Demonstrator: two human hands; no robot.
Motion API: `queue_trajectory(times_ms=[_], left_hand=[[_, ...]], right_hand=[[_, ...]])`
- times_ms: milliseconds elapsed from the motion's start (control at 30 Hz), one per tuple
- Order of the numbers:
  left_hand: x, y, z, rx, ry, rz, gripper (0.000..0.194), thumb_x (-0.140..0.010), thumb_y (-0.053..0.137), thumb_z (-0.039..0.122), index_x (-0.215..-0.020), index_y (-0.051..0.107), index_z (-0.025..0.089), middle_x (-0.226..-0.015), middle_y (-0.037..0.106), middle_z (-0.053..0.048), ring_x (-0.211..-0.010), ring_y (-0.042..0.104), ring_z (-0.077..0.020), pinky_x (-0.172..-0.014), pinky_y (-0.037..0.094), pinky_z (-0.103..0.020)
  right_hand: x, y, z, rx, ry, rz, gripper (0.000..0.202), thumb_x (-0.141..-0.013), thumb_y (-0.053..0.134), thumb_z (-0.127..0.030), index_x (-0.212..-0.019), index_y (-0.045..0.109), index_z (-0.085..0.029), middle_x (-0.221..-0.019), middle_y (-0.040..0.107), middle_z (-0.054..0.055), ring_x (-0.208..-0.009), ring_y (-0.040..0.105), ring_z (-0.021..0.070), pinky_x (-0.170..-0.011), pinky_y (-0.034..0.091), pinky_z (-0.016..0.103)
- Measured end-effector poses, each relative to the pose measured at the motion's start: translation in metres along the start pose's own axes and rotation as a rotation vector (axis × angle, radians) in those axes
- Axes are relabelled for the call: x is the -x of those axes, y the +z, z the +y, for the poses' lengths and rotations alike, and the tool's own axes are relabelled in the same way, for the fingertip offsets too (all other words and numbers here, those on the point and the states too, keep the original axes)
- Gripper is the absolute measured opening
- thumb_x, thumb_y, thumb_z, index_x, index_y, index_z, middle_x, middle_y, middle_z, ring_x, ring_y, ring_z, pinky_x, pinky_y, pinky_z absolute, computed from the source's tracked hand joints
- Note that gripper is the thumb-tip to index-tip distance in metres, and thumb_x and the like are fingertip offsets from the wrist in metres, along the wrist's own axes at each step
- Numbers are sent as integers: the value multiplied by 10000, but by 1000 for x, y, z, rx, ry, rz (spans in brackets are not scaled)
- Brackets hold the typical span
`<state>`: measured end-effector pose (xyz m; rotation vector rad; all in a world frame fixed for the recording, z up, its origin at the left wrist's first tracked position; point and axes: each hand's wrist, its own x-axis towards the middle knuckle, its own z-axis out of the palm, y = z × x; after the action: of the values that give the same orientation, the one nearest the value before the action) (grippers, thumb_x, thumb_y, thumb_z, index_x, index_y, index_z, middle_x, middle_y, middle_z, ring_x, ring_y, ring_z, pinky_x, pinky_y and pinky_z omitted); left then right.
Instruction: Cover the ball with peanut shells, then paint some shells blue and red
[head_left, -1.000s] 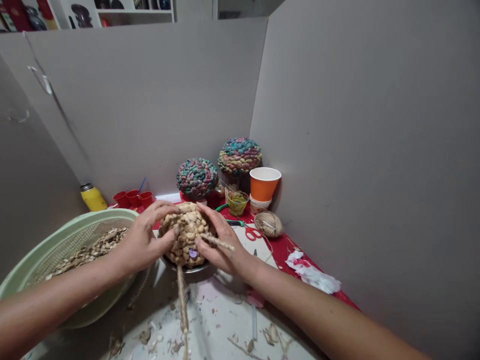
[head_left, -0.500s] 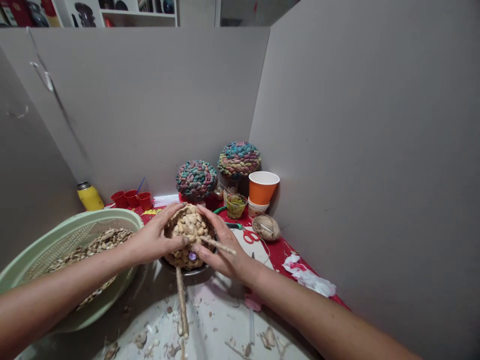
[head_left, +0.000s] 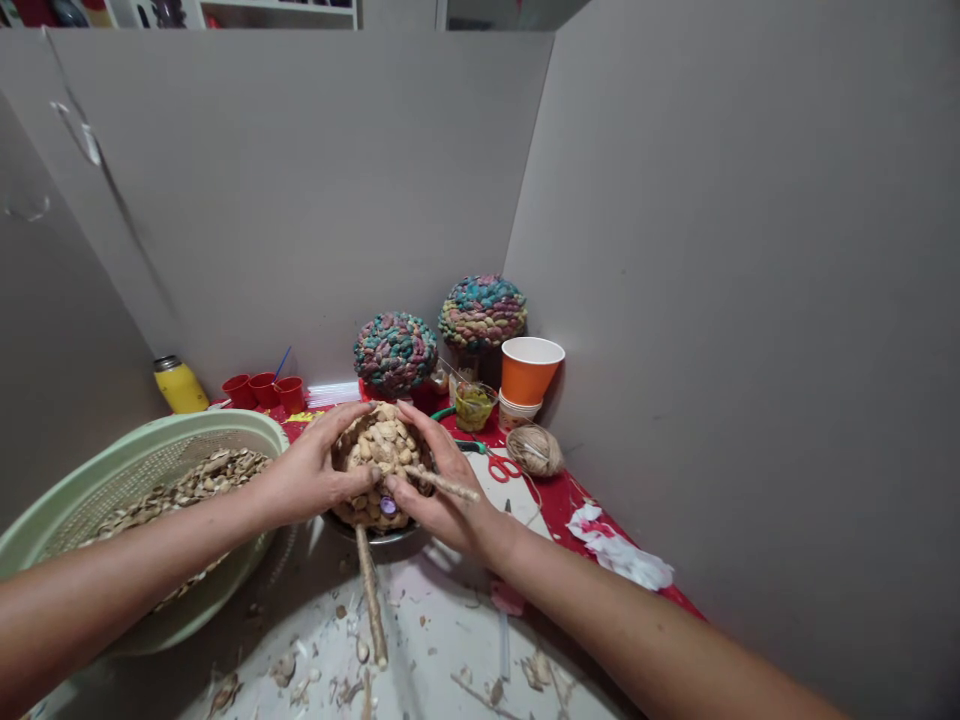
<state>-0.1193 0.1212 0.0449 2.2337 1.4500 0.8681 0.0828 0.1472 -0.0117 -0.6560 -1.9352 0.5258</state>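
Note:
Between my two hands is a round ball covered in peanut shells (head_left: pixel 384 445), resting in a metal bowl (head_left: pixel 397 538). My left hand (head_left: pixel 324 470) wraps its left side, thumb on the front. On the right, my right hand (head_left: pixel 442 480) curves round it, thumb near a small purple disc (head_left: pixel 388 505) on the shells. One twine-wrapped stick (head_left: pixel 371 600) juts from the ball toward me, and a second stick (head_left: pixel 450 487) points right across my right hand. My hands and the shells hide much of the bowl.
At left stands a green colander (head_left: pixel 217 425) of shells. Behind are two coloured balls (head_left: pixel 395 352) (head_left: pixel 484 312), red cups (head_left: pixel 262 388), a yellow bottle (head_left: pixel 180 385) and an orange paper cup (head_left: pixel 531 375). Scissors (head_left: pixel 504 465), twine (head_left: pixel 534 450) and crumpled tissue (head_left: pixel 622 550) lie right; shell scraps litter the front.
The camera view has shifted slightly. The ball has turned a little between my hands, and the lower end of the front stick has swung to the right. Both hands keep their grip.

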Motion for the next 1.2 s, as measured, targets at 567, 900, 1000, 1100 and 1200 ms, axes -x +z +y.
queue_trajectory(times_ms=[567, 900, 1000, 1100, 1200], left_hand=[[0, 2, -1, -11, 33, 28, 610, -770, 704, 367, -1333, 538, 202, -1432, 547, -151, -1340, 492, -336, -1141, 371, -545], [0, 2, -1, -1, 30, 20, 600, -771, 712, 342, -1335, 541, 229, -1408, 563, -128, -1323, 508, -323, -1131, 385, -540], [0, 3, -2, -11, 38, 30, 600, -773, 710, 343, -1336, 537, 229, -1422, 555, -130, -1332, 501, -323, -1137, 378, -541], [0, 3, -3, -34, 31, 35, 608, -777, 699, 353, -1345, 530, 220, -1437, 545, -135, -1343, 497, -318, -1143, 377, -530], [1, 2, -3, -50, 26, 28, 626, -768, 700, 379, -1352, 537, 222, -1441, 552, -134, -1342, 507, -323, -1136, 389, -525]], right_hand=[[1, 2, 0, 3, 2, 19, 731, -789, 619, -198, -1477, 374, -226, -1466, 507, 113, -1351, 473, 277, -1151, 377, 484], [2, 1, -1, 9, -2, 21, 734, -784, 622, -212, -1475, 377, -224, -1456, 517, 114, -1334, 487, 285, -1141, 390, 488], [1, 3, 1, 12, -3, 28, 737, -784, 625, -212, -1477, 375, -238, -1454, 519, 110, -1334, 489, 285, -1142, 389, 491], [0, 3, 1, 17, 1, 22, 729, -789, 617, -204, -1476, 377, -238, -1450, 522, 112, -1343, 482, 284, -1150, 378, 496], [4, -4, -1, 17, -52, -28, 757, -775, 635, -207, -1481, 366, -218, -1473, 496, 127, -1360, 463, 286, -1155, 372, 497]])
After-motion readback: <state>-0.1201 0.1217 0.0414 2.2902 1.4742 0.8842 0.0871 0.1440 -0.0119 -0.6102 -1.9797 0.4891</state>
